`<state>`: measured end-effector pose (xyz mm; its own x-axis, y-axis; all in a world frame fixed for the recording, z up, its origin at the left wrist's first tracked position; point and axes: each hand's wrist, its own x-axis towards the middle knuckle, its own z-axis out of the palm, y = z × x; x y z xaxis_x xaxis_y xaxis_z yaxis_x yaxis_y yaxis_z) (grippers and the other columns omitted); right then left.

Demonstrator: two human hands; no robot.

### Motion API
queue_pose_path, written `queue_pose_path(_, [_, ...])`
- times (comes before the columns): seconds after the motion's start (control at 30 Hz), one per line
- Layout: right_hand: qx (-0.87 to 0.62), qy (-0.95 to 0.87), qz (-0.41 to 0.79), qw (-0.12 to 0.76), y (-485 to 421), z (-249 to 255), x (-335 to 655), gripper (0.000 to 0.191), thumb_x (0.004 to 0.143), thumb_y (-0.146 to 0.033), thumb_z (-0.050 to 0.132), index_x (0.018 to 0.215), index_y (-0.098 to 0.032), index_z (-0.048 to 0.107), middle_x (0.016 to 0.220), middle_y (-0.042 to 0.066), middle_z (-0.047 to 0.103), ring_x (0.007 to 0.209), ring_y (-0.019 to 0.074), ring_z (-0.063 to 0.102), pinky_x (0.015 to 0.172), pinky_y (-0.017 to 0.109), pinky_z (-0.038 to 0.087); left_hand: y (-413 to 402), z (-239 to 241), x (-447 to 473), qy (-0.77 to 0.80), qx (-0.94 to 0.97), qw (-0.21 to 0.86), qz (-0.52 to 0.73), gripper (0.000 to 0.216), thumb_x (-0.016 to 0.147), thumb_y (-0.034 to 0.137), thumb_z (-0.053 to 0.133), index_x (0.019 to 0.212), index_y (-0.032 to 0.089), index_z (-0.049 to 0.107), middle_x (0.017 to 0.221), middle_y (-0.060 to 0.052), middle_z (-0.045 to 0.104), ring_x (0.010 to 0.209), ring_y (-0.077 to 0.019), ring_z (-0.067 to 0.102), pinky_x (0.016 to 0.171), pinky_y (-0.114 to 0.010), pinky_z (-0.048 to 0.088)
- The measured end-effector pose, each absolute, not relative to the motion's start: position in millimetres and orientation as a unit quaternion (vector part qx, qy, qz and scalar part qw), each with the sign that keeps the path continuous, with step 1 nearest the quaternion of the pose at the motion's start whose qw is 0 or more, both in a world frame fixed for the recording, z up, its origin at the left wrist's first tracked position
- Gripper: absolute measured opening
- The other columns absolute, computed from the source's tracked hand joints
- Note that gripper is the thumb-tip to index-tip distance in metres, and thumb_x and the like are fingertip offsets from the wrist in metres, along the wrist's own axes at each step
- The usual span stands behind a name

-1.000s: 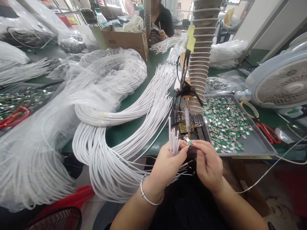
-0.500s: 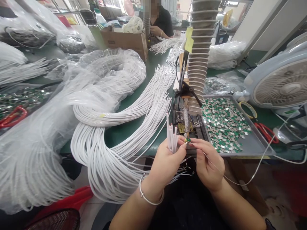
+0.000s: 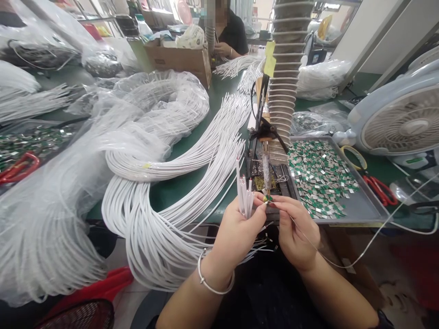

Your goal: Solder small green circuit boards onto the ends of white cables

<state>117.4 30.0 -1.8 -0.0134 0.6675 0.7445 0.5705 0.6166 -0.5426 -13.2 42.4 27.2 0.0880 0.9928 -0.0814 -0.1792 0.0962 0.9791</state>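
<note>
My left hand (image 3: 236, 233) is closed around a small bunch of white cables (image 3: 244, 194) whose cut ends stick up above the fist. Its thumb and forefinger also pinch a small green circuit board (image 3: 267, 198). My right hand (image 3: 297, 230) meets it fingertip to fingertip at that board, and a thin silvery wire (image 3: 360, 251) runs from its fingers off to the right. Both hands sit just below the tip of a soldering iron (image 3: 266, 170) mounted upright on a black stand at the table's front edge.
A grey tray (image 3: 368, 208) of several green boards lies right of the stand. Big loops of white cable (image 3: 164, 183) and plastic bags cover the left. A fan (image 3: 401, 119), red scissors (image 3: 380, 189), a tape roll (image 3: 354, 156) and a ribbed duct (image 3: 284, 77) stand around. Another person (image 3: 228, 32) works at the far end.
Both hands have risen a little toward the soldering iron tip with the board. The thin wire now runs from my right hand out to the right.
</note>
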Motion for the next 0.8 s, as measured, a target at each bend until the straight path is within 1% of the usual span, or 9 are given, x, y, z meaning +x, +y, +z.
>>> queue_pose_path(0.2, [-0.442, -0.712, 0.030, 0.545, 31.7, -1.0, 116.8, 0.022, 0.085, -0.008, 0.046, 0.098, -0.018, 0.060, 0.094, 0.009, 0.069, 0.089, 0.0188, 0.068, 0.074, 0.035, 0.058, 42.7, 28.8, -13.5, 0.452, 0.444, 0.593, 0.497, 0.011, 0.078, 0.017, 0.059, 0.067, 0.017, 0.056, 0.086, -0.002, 0.060, 0.082, -0.0138, 0.057, 0.078, -0.025, 0.045])
queue_pose_path(0.47, [-0.435, -0.712, 0.035, 0.550, 30.6, -2.5, 117.0, 0.023, 0.084, -0.007, 0.047, 0.098, -0.019, 0.060, 0.095, 0.009, 0.069, 0.089, 0.0186, 0.067, 0.074, 0.034, 0.058, 40.6, 28.1, -12.4, 0.471, 0.444, 0.578, 0.496, 0.010, 0.075, 0.018, 0.060, 0.066, 0.017, 0.057, 0.089, -0.004, 0.062, 0.084, -0.0158, 0.059, 0.081, -0.027, 0.045])
queue_pose_path(0.67, [-0.436, -0.714, 0.039, 0.546, 29.5, -5.2, 118.1, 0.023, 0.084, -0.006, 0.047, 0.098, -0.018, 0.060, 0.093, 0.009, 0.069, 0.089, 0.0184, 0.067, 0.074, 0.034, 0.057, 41.6, 23.0, -12.3, 0.467, 0.445, 0.584, 0.494, 0.010, 0.077, 0.017, 0.059, 0.067, 0.017, 0.056, 0.091, -0.004, 0.061, 0.087, -0.0157, 0.058, 0.083, -0.027, 0.044])
queue_pose_path(0.8, [-0.436, -0.714, 0.039, 0.547, 30.9, -4.2, 117.8, 0.024, 0.083, -0.004, 0.047, 0.098, -0.018, 0.060, 0.094, 0.009, 0.068, 0.090, 0.0179, 0.066, 0.075, 0.033, 0.057, 42.9, 23.2, -10.9, 0.464, 0.441, 0.588, 0.494, 0.010, 0.077, 0.017, 0.058, 0.068, 0.017, 0.055, 0.091, -0.004, 0.060, 0.086, -0.0152, 0.057, 0.082, -0.026, 0.044])
